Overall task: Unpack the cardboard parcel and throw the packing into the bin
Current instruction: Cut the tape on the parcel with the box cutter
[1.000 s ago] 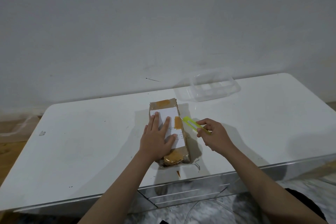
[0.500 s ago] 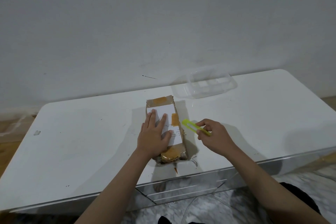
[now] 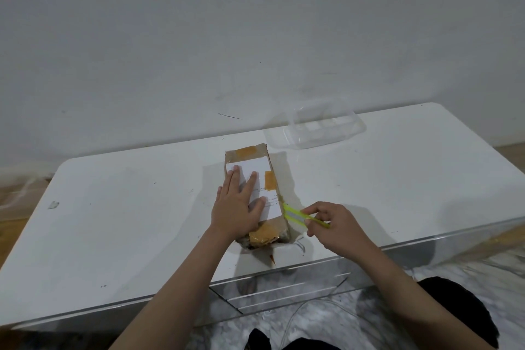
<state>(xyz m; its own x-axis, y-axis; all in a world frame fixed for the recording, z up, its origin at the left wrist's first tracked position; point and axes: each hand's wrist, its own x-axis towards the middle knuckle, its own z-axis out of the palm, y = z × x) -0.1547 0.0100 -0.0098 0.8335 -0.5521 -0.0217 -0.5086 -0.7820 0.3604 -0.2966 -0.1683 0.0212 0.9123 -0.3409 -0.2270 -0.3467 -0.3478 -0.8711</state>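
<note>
Right hand (image 3: 338, 229) pinching yellow cutter (image 3: 302, 215), tip now touching parcel (image 3: 255, 193) edge; left hand (image 3: 237, 207) flat, spread.

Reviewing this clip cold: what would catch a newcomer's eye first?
The taped cardboard parcel at the middle of the white table, with the left hand pressed flat on its label. Next, the bright green cutter in the right hand, tip at the parcel's right edge.
</note>
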